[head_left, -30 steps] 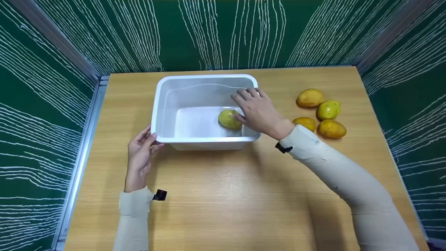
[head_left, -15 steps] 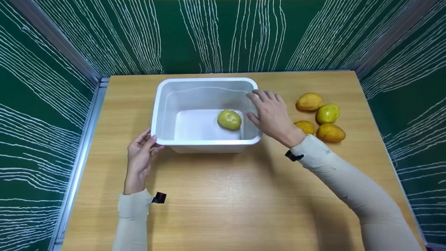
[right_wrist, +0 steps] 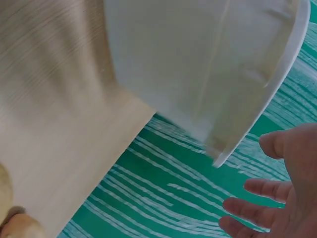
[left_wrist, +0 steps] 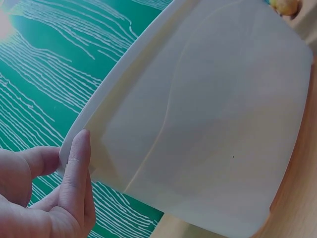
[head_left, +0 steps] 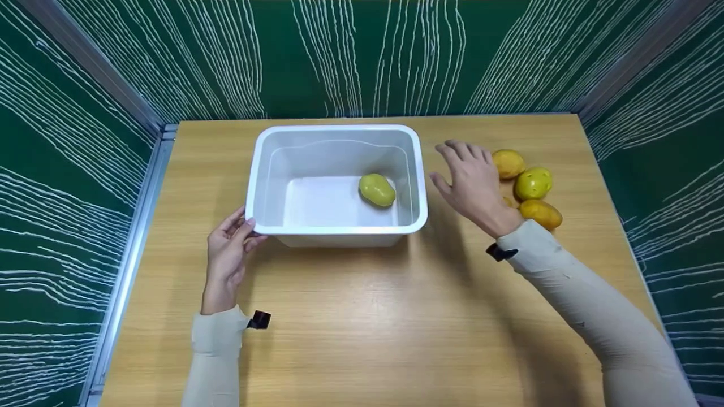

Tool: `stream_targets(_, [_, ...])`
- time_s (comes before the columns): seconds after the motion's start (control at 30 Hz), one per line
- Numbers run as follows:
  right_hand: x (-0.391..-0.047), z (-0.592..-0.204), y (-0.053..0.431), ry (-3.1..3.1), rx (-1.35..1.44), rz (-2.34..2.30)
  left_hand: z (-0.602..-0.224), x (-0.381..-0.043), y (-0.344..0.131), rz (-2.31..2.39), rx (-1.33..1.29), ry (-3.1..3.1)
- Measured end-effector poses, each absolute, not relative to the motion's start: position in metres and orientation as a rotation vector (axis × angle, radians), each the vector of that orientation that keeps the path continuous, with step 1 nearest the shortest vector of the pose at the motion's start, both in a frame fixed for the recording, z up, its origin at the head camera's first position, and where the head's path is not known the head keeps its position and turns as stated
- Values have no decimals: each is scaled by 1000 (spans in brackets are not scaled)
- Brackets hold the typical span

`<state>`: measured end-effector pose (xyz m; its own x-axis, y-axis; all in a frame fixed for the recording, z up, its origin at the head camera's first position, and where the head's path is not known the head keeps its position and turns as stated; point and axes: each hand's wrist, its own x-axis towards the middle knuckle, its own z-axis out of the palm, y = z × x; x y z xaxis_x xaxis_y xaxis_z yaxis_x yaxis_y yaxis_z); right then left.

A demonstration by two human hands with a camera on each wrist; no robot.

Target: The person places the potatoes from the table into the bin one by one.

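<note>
A white plastic bin (head_left: 339, 230) stands on the wooden table, with one yellow-green potato (head_left: 377, 190) lying inside near its right wall. My left hand (head_left: 229, 251) pinches the bin's front-left rim; in the left wrist view the thumb and a finger (left_wrist: 77, 168) are on either side of the rim. My right hand (head_left: 470, 183) hangs in the air to the right of the bin, fingers spread and holding nothing. Beyond it lie a yellow-brown potato (head_left: 509, 164), a greener dimpled potato (head_left: 533, 183) and another brownish potato (head_left: 541, 213). A further potato (head_left: 507, 202) is mostly hidden behind the right hand.
Green walls with white streaks (head_left: 362, 62) enclose the table (head_left: 362, 316) at the back and both sides. A metal edge strip (head_left: 133, 249) runs along the left. Both forearms wear pale sleeves (head_left: 582, 299) with small black mounts (head_left: 259, 320).
My right hand has drawn back out of the bin to the right, past its rim. The potato inside has come free of the hand and turned slightly. My left hand keeps its place.
</note>
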<state>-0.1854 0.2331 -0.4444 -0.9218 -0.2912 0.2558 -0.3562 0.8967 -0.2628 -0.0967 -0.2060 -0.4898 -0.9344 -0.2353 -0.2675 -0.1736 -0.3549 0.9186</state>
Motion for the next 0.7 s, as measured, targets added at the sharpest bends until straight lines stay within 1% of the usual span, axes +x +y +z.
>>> stream_targets(0.37, [-185,-459,277,-2975,354,439,-489,-97,-205,-2480,602,-1775])
stream_targets(0.7, [-174,-474,313,-2991,326,467,-489,-97,-205,-2466,636,-1799])
